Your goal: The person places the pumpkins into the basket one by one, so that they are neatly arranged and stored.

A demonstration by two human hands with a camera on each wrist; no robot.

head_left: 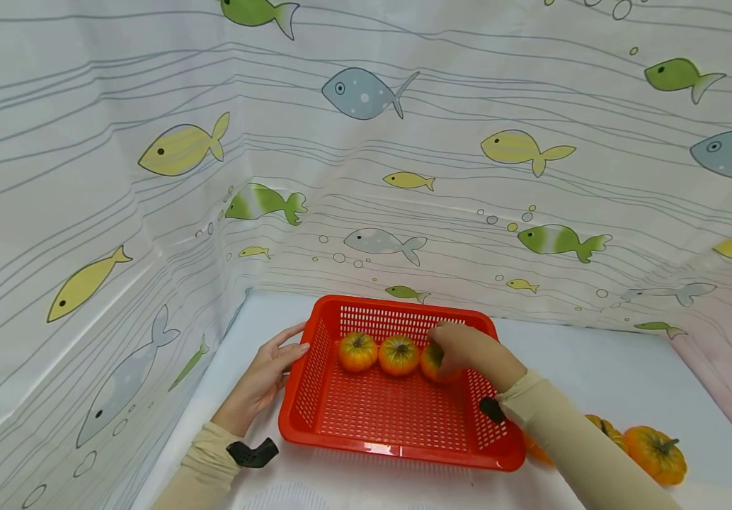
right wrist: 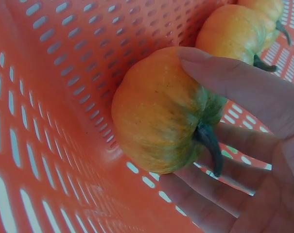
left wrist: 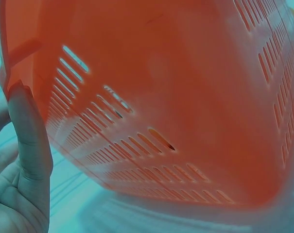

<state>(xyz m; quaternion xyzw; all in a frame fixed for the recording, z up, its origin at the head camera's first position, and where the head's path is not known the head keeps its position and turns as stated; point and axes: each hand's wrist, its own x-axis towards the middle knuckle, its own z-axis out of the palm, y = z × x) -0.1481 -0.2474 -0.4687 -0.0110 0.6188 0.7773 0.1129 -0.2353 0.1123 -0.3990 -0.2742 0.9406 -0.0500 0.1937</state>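
A red plastic basket [head_left: 398,453] with slotted walls stands on the table, tilted slightly in the head view. My left hand [head_left: 262,377] holds its left rim, the thumb over the edge and the other fingers outside. Inside, along the far wall, sit a small orange pumpkin [head_left: 357,352] at the left and a second pumpkin [head_left: 398,355] beside it. At the far right corner my right hand [head_left: 473,352] grips a third pumpkin [right wrist: 159,114], thumb on one side and fingers on the other. Its dark stem points toward the palm in the right wrist view.
Right of the basket, outside it, lie more pumpkins: an orange pumpkin [head_left: 655,455] near the table's right side, a striped pumpkin [head_left: 607,431] and another, both partly hidden by my right forearm. A fish-patterned sheet [head_left: 442,212] surrounds the white table [head_left: 570,354].
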